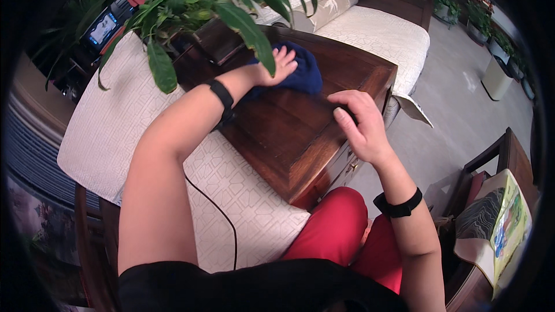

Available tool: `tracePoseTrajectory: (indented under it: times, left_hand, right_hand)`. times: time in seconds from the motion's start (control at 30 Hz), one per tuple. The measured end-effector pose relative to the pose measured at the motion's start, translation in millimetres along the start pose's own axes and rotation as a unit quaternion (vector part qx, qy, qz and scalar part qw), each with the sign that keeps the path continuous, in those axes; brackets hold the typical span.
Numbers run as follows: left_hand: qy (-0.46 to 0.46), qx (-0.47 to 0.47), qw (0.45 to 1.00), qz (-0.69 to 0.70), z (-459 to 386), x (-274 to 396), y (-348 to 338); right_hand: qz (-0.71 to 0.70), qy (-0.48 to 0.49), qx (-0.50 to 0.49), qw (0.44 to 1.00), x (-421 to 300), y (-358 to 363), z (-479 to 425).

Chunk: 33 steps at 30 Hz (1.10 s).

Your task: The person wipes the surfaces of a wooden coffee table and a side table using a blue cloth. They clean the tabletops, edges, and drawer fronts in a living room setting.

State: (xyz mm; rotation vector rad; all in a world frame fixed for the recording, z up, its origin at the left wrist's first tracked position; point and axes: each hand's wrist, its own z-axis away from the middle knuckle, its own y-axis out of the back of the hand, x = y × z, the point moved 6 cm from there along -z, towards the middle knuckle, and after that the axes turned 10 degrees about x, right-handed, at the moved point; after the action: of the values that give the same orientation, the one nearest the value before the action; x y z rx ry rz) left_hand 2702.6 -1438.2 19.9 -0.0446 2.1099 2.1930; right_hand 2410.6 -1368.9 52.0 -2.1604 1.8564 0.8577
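Observation:
My left hand (277, 69) lies on a dark blue cloth (310, 67), its fingers spread over the fabric. The cloth is bunched on the top of a dark brown wooden cabinet (277, 130), towards its far side. A long plant leaf partly covers that hand. My right hand (364, 128) is near the cabinet's right front edge, thumb and fingers apart and curved, holding nothing. Whether it touches the wood I cannot tell. Below it, the drawer front shows a small brass knob (354, 166).
A leafy potted plant (195, 4) overhangs the cabinet's far left. Pale cushioned seats (247, 190) flank the cabinet, and a black cable (225, 214) crosses the near one. A bolster (331, 6) lies on the far seat. To the right, printed papers (490, 225) rest on wooden furniture.

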Motion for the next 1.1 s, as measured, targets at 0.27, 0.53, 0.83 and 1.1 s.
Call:
tracePoseTrajectory:
  times: [0.27, 0.53, 0.83, 1.1]
  left_hand:
    - [0.197, 0.021, 0.977, 0.080, -115.0, -24.2, 6.5]
    - [0.082, 0.010, 0.994, 0.076, -87.4, 72.0, 19.0]
    - [-0.160, -0.021, 0.986, 0.049, -11.0, 221.0, 49.5]
    - [-0.241, 0.006, 0.968, 0.065, 91.4, 229.3, 41.8]
  right_hand:
    - [-0.037, 0.028, 0.009, 0.999, 6.7, 3.6, 0.6]
    - [-0.181, -0.038, -0.005, 0.983, 25.4, 14.0, -3.7]
    - [-0.358, -0.227, 0.102, 0.900, 51.4, 53.0, 3.9]
    - [-0.269, -0.255, 0.126, 0.920, 64.8, 83.3, 17.1]
